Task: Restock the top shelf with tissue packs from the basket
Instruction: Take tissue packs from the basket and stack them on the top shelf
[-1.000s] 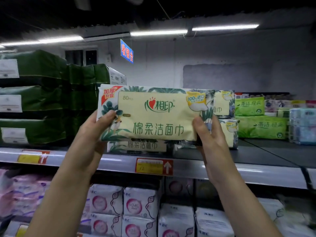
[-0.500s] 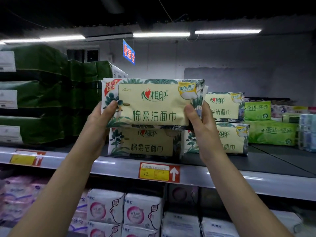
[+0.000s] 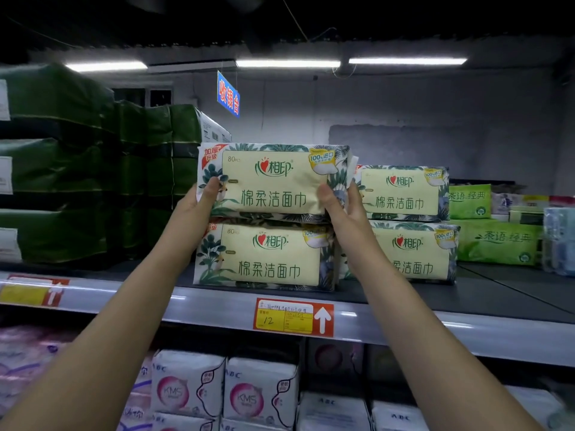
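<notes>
Tissue pack (image 3: 273, 181), head view: held clear of the stack a second ago, now sits on the lower pack (image 3: 264, 256), near edge of the top shelf (image 3: 466, 293). Left grip (image 3: 199, 203) and right grip (image 3: 345, 209) clamp its ends. Placement looks almost done.

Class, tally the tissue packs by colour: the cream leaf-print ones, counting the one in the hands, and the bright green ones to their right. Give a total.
Cream leaf-print packs: 4
Bright green packs: 2
Total: 6
</notes>
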